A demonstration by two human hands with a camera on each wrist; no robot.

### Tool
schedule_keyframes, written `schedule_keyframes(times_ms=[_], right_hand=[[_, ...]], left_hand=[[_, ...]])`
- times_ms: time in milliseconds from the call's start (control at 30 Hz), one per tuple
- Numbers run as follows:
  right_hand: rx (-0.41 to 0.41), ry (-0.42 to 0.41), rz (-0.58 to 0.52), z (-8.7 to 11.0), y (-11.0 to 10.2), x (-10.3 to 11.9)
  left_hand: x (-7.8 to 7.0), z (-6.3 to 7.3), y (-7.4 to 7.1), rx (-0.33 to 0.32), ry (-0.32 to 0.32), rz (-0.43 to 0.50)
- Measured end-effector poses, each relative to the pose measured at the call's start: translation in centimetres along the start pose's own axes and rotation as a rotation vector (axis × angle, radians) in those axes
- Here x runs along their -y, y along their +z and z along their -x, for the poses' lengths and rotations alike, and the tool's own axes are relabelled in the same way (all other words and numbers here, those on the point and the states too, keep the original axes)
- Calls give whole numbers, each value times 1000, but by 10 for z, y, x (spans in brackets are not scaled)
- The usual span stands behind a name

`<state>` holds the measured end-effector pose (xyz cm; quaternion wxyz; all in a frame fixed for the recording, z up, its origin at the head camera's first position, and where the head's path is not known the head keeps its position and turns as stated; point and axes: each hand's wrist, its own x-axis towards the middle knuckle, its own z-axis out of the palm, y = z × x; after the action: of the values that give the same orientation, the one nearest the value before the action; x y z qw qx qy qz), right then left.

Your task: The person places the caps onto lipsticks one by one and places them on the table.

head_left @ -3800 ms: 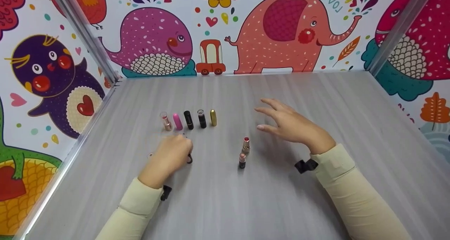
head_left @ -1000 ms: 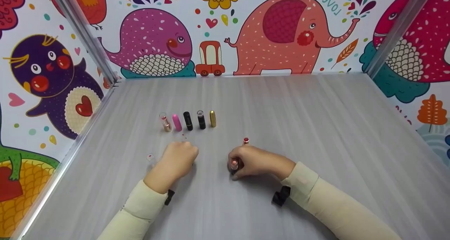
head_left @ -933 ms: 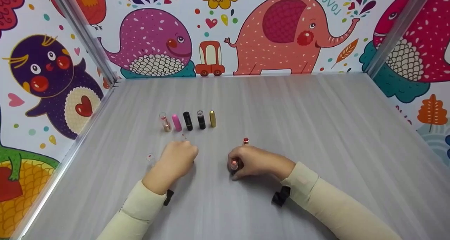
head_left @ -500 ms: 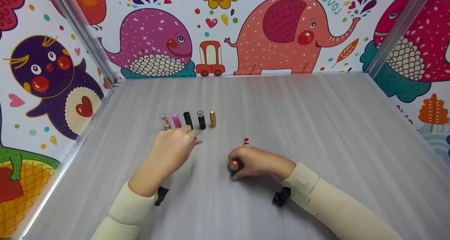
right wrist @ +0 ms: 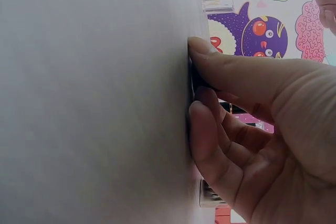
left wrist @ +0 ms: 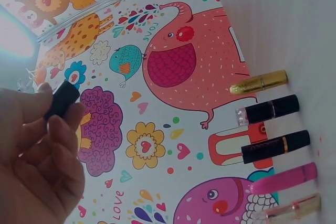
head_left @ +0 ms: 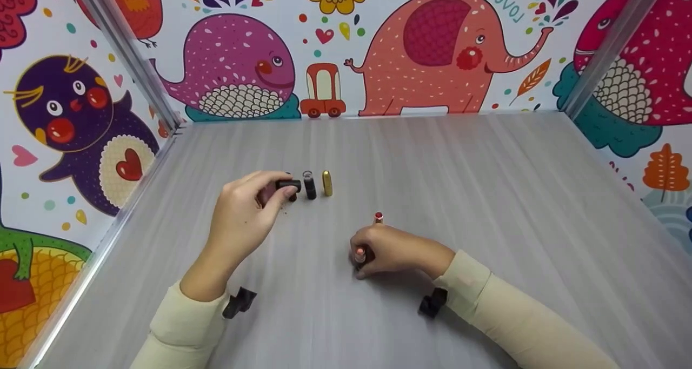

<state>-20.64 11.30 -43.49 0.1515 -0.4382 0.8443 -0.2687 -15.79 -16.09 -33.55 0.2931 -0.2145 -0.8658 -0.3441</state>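
My left hand [head_left: 243, 212] is raised over the left side of the table and pinches a small black lipstick cap [head_left: 289, 185] between thumb and fingers. The left wrist view also shows this black cap [left wrist: 64, 98] at the fingertips. My right hand [head_left: 397, 250] grips the black base of an uncapped peach-pink lipstick [head_left: 360, 254], low at the tabletop; the fingers hide most of the base. Just behind that hand stands an uncapped red lipstick [head_left: 378, 217], its lower part hidden in the head view.
Upright lipsticks stand in a row: gold [head_left: 327, 183], black with clear top [head_left: 309, 185], black [left wrist: 276, 147], pink [left wrist: 286, 178] and clear-capped rose gold [left wrist: 294, 211]. The left hand covers some in the head view. A clear cap [right wrist: 218, 5] lies farther left. Printed panels border the table.
My left hand has lifted the black cap from the table, moving up and away from me. Since the oldest frame, my right hand has come down and taken hold of the peach-pink lipstick.
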Motion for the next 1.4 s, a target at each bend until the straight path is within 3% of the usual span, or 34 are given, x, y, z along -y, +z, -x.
schedule_keyframes(times_ms=[200,400,533,867,1133,1400], right_hand=[[14,-55,96,2,-1,4],[16,-64,60,7,-12,10],[1,-54,96,12,-23,14],[-70,-37,168,22,-45,28],[-143,-26,138,27,-56,35],[-252,-79,117,31,-64,36]], left_hand=[[-1,0,1,-2,1,14],[-1,1,2,-2,4,-5],[-1,2,2,5,1,-16],[-4,5,7,56,54,-27],[-6,5,8,72,88,-36],[-8,6,12,113,88,3]])
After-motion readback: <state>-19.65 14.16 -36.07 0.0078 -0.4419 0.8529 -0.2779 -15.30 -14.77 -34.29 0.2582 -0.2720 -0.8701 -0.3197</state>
